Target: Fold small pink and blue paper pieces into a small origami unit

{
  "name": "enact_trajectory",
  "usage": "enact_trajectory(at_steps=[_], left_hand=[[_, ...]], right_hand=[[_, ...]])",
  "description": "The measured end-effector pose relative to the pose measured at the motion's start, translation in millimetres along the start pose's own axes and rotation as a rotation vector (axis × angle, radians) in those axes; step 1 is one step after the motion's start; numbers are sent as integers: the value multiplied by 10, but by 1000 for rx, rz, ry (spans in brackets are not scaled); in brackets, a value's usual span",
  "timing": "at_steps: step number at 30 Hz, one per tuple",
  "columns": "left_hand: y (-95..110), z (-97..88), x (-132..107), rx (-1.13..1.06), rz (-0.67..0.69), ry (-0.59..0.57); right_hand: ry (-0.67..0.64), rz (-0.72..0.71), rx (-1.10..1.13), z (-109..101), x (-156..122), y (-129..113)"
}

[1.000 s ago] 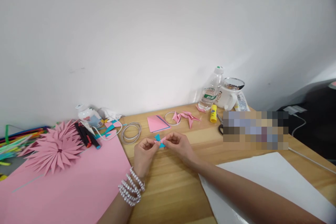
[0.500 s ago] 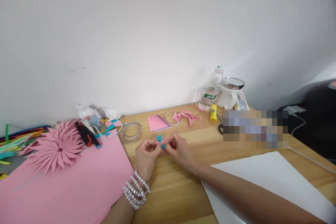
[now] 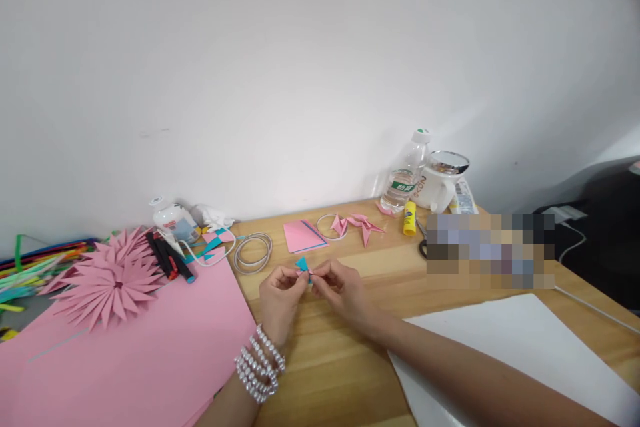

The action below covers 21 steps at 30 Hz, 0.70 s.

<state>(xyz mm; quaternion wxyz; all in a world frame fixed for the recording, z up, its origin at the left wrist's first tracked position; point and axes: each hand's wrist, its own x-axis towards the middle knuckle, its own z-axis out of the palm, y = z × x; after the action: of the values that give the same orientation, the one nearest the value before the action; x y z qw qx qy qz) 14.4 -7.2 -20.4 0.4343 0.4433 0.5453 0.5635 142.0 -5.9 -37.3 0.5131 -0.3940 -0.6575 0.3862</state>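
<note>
Plain pale wall (image 3: 300,93) up front, wooden tabletop (image 3: 330,367) under my fingers. Both my hands are pinched thumb-to-finger on one tiny folded blue-and-pink paper (image 3: 301,264), left hand (image 3: 280,293) on one side, right hand (image 3: 345,290) on the other, tips nearly meeting. Guessing the double pinch is because it's so small and would spring open otherwise. Can't tell if it touches the wood. Pink-and-blue sheets (image 3: 302,235) sit just beyond my fingertips, probably for easy reach, with folded pink pieces (image 3: 367,227) off to their right. Big pink sheet (image 3: 175,360) lies left of my fingers, likely out there to leave elbow room.
</note>
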Motion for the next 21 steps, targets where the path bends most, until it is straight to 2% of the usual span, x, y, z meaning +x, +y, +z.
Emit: enact_trajectory(at_steps=[4, 9, 14, 16, 21], left_hand=[[36, 11, -12, -68, -79, -44], [95, 11, -21, -121, -146, -169], [90, 3, -3, -157, -180, -131], [97, 5, 2, -189, -194, -100], [109, 10, 4, -226, -206, -76]], right_hand=[[44, 4, -68, -18, 3, -7], [67, -7, -135, -58, 21, -45], [-9, -80, -176, -71, 21, -64], [-20, -32, -80, -56, 26, -59], [30, 217, 300, -14, 67, -46]])
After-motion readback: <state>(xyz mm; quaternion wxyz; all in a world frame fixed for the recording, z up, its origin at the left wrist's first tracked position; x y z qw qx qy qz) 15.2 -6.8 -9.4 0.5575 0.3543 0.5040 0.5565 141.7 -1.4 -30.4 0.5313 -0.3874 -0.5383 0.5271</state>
